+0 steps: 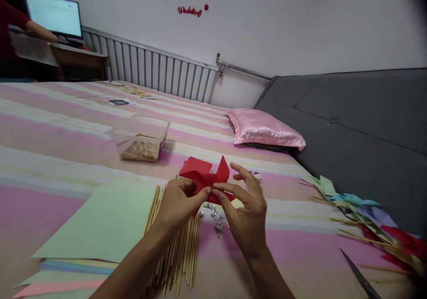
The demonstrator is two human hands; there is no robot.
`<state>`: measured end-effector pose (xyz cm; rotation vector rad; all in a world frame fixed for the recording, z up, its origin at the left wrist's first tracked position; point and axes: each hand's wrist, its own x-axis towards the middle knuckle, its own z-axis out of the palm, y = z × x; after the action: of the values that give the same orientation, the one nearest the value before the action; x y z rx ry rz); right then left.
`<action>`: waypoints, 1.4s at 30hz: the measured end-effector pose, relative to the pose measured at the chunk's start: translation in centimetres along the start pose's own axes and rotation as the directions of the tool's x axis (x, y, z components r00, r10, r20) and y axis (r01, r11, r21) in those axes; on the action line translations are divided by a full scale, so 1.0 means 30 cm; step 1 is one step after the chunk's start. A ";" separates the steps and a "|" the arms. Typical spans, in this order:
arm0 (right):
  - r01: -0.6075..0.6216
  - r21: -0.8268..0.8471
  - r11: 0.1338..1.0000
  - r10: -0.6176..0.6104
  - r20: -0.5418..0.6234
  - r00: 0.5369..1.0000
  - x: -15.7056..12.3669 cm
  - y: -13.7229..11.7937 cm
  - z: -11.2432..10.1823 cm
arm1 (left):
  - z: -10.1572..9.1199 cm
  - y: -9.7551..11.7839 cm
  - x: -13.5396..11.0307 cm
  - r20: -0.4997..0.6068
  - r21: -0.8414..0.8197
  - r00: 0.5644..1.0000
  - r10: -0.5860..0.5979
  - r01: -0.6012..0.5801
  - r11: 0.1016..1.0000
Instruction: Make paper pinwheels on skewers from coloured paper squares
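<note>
Bare from left hand [176, 202] and right hand [250, 210] past narrow wrists [257, 253] to both forearms [130, 265]. Shows slim fingers [233, 189], rounded fingertips [232, 165]; widens toward frame's lower edge.

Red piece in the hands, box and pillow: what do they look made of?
Red piece: probably matte paper, with crisp folded points. Box: likely clear plastic, with see-through walls. Pillow: apparently satin-like fabric, judging by its glossy pink sheen.
</note>
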<state>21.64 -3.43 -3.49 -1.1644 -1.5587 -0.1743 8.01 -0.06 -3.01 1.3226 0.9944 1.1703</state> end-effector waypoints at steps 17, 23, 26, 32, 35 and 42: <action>-0.180 0.088 0.980 0.176 0.059 0.983 -0.001 -0.018 -0.001 | -0.001 0.007 -0.003 -0.023 -0.019 0.999 0.039 -0.039 0.999; -0.252 0.131 0.959 0.239 0.108 0.965 0.001 -0.022 -0.003 | 0.001 0.013 -0.005 -0.015 -0.012 0.999 0.032 -0.032 0.999; -0.329 0.196 0.924 0.301 0.159 0.940 0.006 -0.025 -0.006 | 0.001 0.012 -0.004 0.000 -0.017 0.999 0.032 -0.032 0.999; -0.472 0.345 0.811 0.381 0.300 0.874 0.019 -0.031 -0.011 | -0.006 0.008 -0.008 0.002 0.085 0.997 0.075 -0.075 0.994; -0.510 0.397 0.763 0.387 0.352 0.852 0.019 -0.032 -0.013 | -0.006 0.012 -0.010 0.011 0.082 0.996 0.087 -0.087 0.993; -0.573 0.517 0.636 0.455 0.349 0.819 0.004 -0.024 0.000 | -0.004 0.015 -0.011 0.008 0.101 0.995 0.100 -0.101 0.990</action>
<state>21.14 -3.70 -3.06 -1.0639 -1.2176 0.8032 7.81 -0.41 -2.59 1.4685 1.0061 1.2067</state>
